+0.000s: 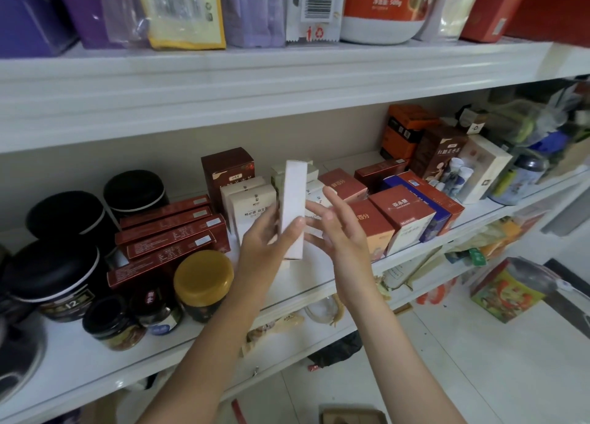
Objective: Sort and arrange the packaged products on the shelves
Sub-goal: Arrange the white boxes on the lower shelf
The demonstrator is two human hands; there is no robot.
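Head view: left hand [261, 236] reaches up and grips the box [292, 200] near its lower end, thumb in front, fingers behind. Right hand [335, 228] is just beside it, fingers spread, holding nothing. Box is white, tall, upright, above the shelf [79, 359] front edge.
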